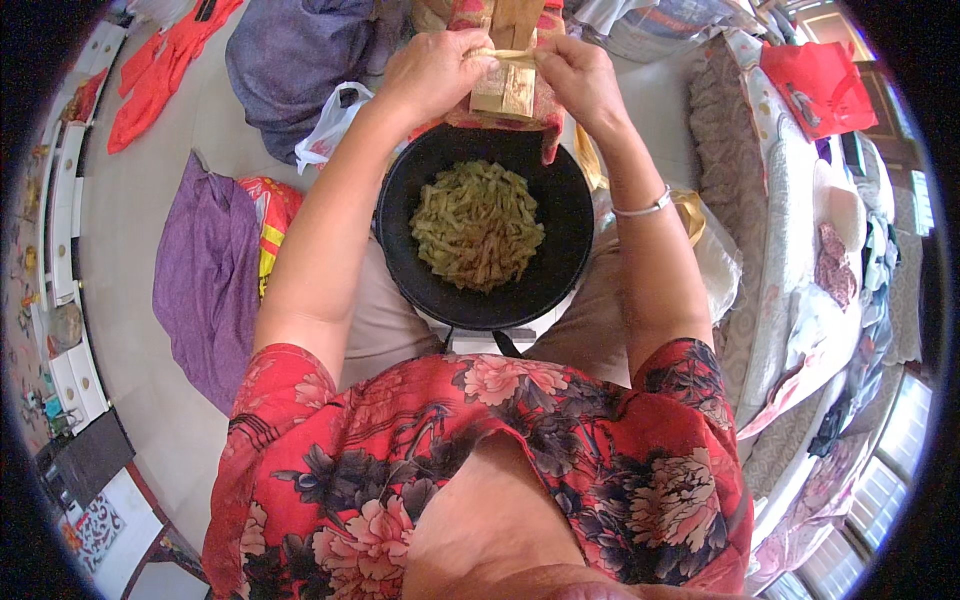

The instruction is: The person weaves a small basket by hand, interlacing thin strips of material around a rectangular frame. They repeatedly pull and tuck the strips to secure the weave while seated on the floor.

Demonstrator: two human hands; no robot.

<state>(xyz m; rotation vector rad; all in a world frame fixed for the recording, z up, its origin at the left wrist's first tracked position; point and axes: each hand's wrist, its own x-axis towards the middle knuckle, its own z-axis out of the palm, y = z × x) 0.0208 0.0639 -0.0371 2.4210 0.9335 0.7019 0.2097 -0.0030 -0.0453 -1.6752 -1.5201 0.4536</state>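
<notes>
Purple cloth [205, 285]: lying on the floor [120, 300].
Dark blue cloth [285, 80]: sitting heaped farther ahead.
Left hand [437, 72]: pinching one end of pale strip [515, 55], fingers curled narrow.
Black pan [572, 235]: sitting between the legs, holding sliced green pieces [478, 225] in its middle.
Pale strip: stretching between both hands, crossing at wooden block [502, 92]; contact, cannot tell.
Wooden block: lying over red patterned cloth [545, 112], beyond the pan.
Right hand [583, 82]: gripping the strip's other end, fingers folded in.
Bracelet [643, 209]: circling right wrist.
Red bag [820, 88]: standing far right.
</notes>
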